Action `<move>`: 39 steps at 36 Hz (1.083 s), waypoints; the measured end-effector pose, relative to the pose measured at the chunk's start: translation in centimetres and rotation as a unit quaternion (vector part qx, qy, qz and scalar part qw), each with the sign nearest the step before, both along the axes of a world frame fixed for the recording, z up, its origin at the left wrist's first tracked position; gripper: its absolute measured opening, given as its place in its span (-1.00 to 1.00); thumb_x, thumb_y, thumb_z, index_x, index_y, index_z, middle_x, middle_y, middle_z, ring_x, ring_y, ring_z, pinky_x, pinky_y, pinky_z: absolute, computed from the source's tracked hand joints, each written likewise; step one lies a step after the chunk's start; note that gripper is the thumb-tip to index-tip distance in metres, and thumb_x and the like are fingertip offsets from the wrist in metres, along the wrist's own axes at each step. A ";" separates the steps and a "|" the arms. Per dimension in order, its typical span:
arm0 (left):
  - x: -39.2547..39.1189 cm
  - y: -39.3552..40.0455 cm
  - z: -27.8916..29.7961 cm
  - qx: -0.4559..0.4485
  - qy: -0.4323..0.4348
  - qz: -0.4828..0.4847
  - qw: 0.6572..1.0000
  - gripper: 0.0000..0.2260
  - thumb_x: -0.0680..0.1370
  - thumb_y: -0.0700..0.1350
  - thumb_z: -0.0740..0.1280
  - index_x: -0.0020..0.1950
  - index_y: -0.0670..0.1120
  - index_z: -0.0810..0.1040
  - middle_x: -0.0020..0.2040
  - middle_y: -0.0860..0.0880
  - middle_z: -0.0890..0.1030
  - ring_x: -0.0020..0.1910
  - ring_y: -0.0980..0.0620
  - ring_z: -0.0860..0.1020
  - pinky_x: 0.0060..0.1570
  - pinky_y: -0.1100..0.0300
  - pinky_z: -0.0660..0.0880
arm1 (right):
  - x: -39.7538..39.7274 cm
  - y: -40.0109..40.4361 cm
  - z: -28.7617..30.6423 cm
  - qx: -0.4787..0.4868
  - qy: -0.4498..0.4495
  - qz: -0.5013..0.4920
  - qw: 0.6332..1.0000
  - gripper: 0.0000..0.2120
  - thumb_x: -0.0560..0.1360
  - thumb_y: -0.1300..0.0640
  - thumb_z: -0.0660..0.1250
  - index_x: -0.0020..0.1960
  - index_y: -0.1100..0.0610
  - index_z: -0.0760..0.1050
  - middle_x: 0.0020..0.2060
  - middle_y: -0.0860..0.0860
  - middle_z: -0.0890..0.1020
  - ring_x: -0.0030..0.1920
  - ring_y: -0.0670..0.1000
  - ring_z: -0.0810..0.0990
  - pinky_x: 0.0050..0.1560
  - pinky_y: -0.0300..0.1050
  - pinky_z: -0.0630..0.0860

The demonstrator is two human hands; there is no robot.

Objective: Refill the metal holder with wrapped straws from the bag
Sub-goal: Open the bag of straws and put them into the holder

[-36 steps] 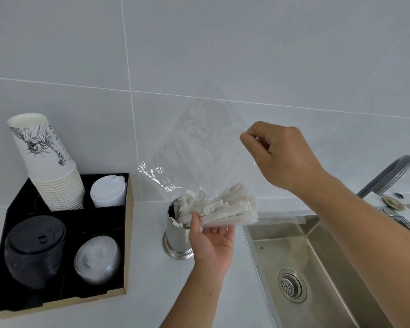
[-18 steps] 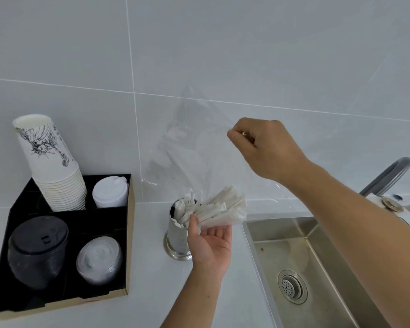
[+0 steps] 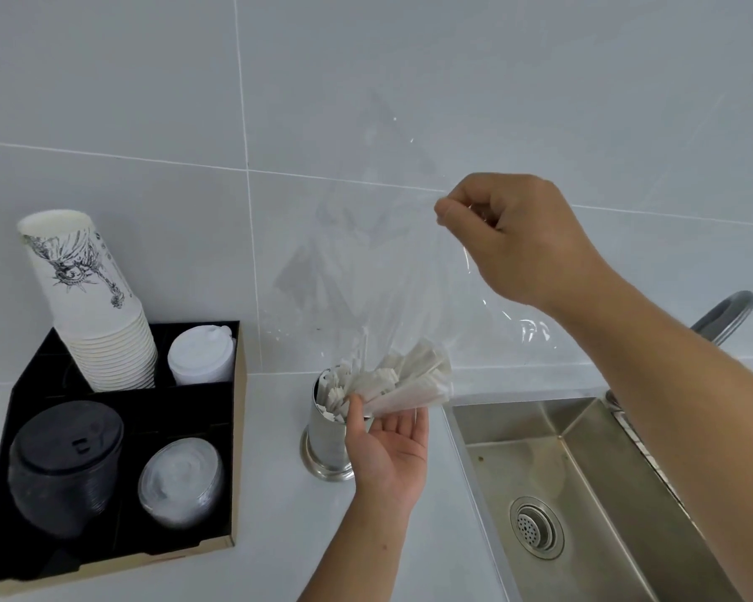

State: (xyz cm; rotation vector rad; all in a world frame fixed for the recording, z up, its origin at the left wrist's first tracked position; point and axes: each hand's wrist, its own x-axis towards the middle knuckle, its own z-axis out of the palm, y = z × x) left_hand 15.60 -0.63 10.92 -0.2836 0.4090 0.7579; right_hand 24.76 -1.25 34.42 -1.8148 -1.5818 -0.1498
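Many white straws (image 3: 411, 378), clear bag (image 3: 379, 262)

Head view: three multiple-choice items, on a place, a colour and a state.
1. Where is the metal holder? A on the counter between black tray and sink; B in the sink; C in the tray.
2. Colour of the tray's front-left lid stack? A red; B green; C black.
3. The right hand is: A open, empty; B pinching the clear bag; C holding a spoon.
A: it stands on the counter by the sink. C: those lids are black. B: it pinches the bag's top edge.
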 end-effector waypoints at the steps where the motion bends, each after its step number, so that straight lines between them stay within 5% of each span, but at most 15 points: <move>1: 0.0 0.0 0.0 0.001 -0.002 0.000 1.000 -0.60 0.50 0.12 0.36 0.11 -0.18 0.55 -0.08 -0.10 0.69 -0.13 -0.02 0.70 -0.18 0.08 0.65 | 0.1 -0.1 0.2 0.003 0.007 0.000 1.000 -0.75 0.57 0.07 0.28 -0.19 0.19 0.58 -0.58 -0.08 0.37 -0.53 -0.09 0.33 -0.48 -0.37 0.28; 10: -0.1 0.1 -0.1 -0.003 -0.004 -0.002 1.000 -0.54 0.47 0.13 0.39 0.20 -0.18 0.51 0.02 -0.11 0.66 0.05 -0.02 0.63 -0.14 0.08 0.65 | 0.2 0.2 -1.3 -0.070 -0.004 -0.015 0.997 -0.76 0.58 0.03 0.26 -0.15 0.13 0.58 -0.57 -0.08 0.41 -0.53 -0.13 0.38 -0.48 -0.35 0.31; 15: -0.2 0.0 0.2 -0.004 -0.007 -0.011 1.000 -0.57 0.47 0.13 0.38 0.12 -0.19 0.52 -0.16 -0.09 0.67 -0.07 -0.01 0.64 -0.17 0.09 0.65 | 0.2 0.0 0.8 -0.045 -0.002 -0.007 0.999 -0.76 0.58 0.03 0.26 -0.15 0.13 0.60 -0.62 -0.17 0.41 -0.58 -0.12 0.35 -0.52 -0.39 0.28; 20: -0.1 0.0 0.3 0.007 -0.010 -0.012 1.000 -0.52 0.41 0.13 0.42 0.15 -0.19 0.53 -0.06 -0.10 0.65 0.05 -0.04 0.61 -0.14 0.08 0.65 | 0.3 -0.4 2.1 0.000 0.015 -0.002 1.000 -0.77 0.56 0.07 0.28 -0.17 0.17 0.60 -0.64 -0.14 0.38 -0.58 -0.10 0.32 -0.52 -0.40 0.23; 39: 0.3 0.5 0.0 -0.004 -0.012 0.000 1.000 -0.62 0.51 0.07 0.38 0.11 -0.22 0.50 -0.07 -0.16 0.70 -0.12 -0.01 0.70 -0.20 0.10 0.66 | 0.5 0.1 1.1 -0.044 -0.024 -0.022 0.999 -0.77 0.57 0.03 0.28 -0.16 0.12 0.59 -0.59 -0.10 0.42 -0.56 -0.14 0.40 -0.52 -0.41 0.29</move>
